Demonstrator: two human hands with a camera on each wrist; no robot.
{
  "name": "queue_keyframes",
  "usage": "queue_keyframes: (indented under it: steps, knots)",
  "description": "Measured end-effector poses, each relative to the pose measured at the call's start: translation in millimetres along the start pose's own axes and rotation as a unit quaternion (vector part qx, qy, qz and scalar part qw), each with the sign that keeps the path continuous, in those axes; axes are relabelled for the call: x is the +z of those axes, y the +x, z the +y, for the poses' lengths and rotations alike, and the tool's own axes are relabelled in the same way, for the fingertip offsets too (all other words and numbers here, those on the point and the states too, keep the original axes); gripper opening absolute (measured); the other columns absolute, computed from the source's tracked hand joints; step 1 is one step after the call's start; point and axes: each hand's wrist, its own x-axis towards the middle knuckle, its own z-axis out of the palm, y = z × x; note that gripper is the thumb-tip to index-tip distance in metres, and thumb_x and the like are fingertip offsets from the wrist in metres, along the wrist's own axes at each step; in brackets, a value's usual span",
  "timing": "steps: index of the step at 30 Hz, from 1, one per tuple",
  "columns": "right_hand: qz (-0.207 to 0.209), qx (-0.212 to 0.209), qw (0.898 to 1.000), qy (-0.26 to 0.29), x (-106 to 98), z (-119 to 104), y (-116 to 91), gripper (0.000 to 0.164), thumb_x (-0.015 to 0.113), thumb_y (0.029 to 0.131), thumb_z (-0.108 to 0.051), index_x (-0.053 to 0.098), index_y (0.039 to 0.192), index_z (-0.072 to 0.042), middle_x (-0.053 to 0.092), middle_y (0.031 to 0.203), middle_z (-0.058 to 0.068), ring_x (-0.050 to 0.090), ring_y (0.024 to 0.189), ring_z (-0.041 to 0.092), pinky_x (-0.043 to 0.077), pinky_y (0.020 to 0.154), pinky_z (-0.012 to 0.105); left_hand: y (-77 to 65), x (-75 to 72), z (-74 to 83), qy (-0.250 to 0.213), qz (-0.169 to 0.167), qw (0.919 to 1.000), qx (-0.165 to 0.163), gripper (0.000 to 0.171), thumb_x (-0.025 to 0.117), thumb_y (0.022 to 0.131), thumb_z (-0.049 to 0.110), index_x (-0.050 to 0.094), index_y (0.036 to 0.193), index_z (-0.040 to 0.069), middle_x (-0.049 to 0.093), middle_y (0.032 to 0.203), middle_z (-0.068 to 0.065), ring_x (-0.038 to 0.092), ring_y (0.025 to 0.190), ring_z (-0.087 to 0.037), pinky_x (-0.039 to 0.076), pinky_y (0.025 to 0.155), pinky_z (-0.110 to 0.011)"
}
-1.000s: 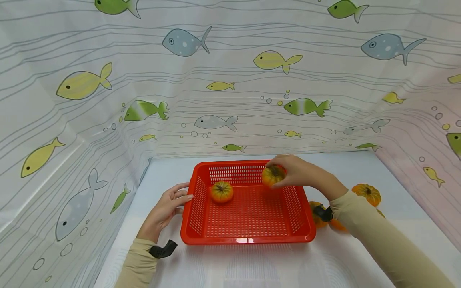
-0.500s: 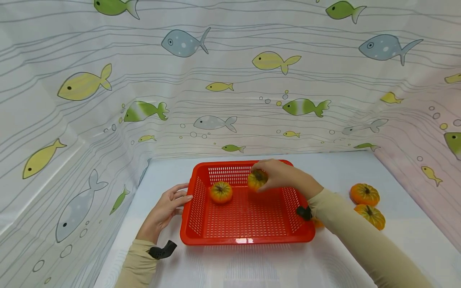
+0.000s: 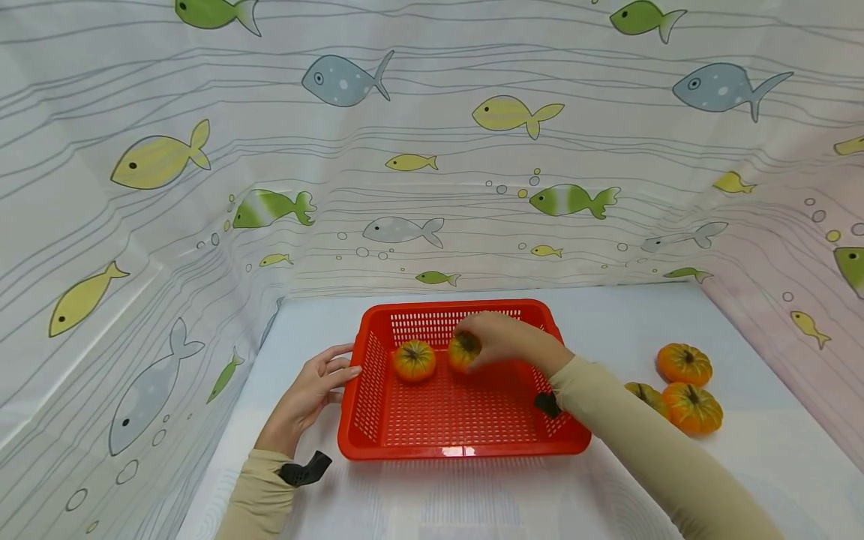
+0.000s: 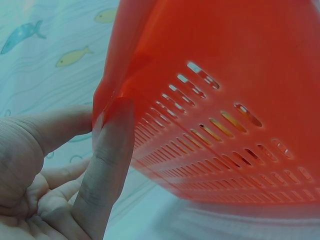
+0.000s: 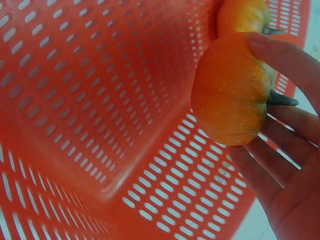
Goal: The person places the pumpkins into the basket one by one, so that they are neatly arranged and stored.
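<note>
My right hand (image 3: 491, 339) reaches into the red plastic basket (image 3: 466, 452) and holds a small orange-green pumpkin (image 3: 463, 352) between thumb and fingers. The right wrist view shows this pumpkin (image 5: 230, 92) close up, its dark stem toward the palm. Another small pumpkin (image 3: 415, 361) sits in the basket's left part, just left of the held one. With thumb and finger, my left hand (image 3: 316, 386) pinches the basket's left rim. In the left wrist view, the thumb and a finger (image 4: 107, 155) lie on either side of that rim.
Right of the basket, several more pumpkins lie on the white table: one at the back (image 3: 685, 364), one in front (image 3: 693, 409), and one partly behind the right sleeve (image 3: 648, 397). A fish-print curtain (image 3: 432, 187) rises behind the table and at both sides.
My right hand has carried its pumpkin leftward and lower in the basket, beside the other one. The pumpkins on the right have become less covered by the arm. My left hand stays put.
</note>
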Motion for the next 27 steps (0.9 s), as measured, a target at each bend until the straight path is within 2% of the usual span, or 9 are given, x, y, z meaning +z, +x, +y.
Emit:
queue_keyframes:
  steps: [6,27]
  knots:
    - [0.003,-0.008,1.000,-0.015,7.7,-1.6,6.5,0.055,0.087,0.083,-0.030,0.068,0.129,-0.007,0.071,0.119,0.004,0.063,0.109,0.021,0.054,0.102,0.040,1.0,-0.6,-1.0,-0.002,0.001,1.0000,-0.002,0.064,0.067,0.101,0.019,0.036,0.156,0.005,0.073,0.103,0.003,0.076,0.088,-0.014,0.065,0.072,-0.033]
    - [-0.009,0.008,1.000,-0.020,18.7,-2.9,20.6,0.058,0.084,0.087,-0.029,0.064,0.136,-0.006,0.068,0.134,0.008,0.061,0.125,0.025,0.049,0.113,0.041,2.1,-1.2,-0.7,-0.002,-0.003,1.0000,0.001,0.064,0.066,0.102,0.018,0.035,0.156,0.004,0.072,0.103,0.003,0.076,0.088,-0.014,0.065,0.072,-0.033]
